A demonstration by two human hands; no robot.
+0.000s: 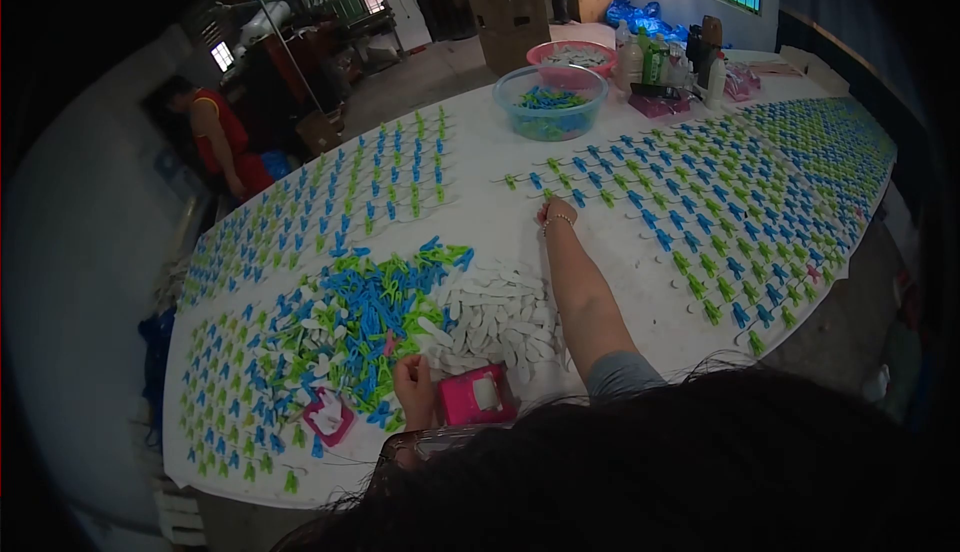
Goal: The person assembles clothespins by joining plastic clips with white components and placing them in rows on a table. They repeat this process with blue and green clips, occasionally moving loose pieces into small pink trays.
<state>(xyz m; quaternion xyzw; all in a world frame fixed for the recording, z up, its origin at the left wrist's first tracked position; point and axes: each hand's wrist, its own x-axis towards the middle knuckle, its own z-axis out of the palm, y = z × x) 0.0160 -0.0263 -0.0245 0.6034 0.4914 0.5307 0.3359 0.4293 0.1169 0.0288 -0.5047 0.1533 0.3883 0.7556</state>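
Note:
My right hand [556, 213] reaches forward over the white table [510, 242], its fingers closed at a green clothespin [549, 195] at the near edge of the right-hand rows. A beaded bracelet is on that wrist. Near the table's front, my left hand [413, 382] has its fingers drawn together beside the pile of blue and green clothespins [375, 302]; what it holds, if anything, is too small to name. A pink box [455, 398] with a pale item in it stands just right of this hand. White plastic pieces [500, 317] lie heaped behind the box.
Rows of clothespins [690, 192] cover the table's right and left sides. A clear tub [550, 117], a pink basin [590, 56] and bottles [655, 60] stand at the back. A small pink tray [328, 417] sits front left. Another person [222, 142] is beyond the left edge.

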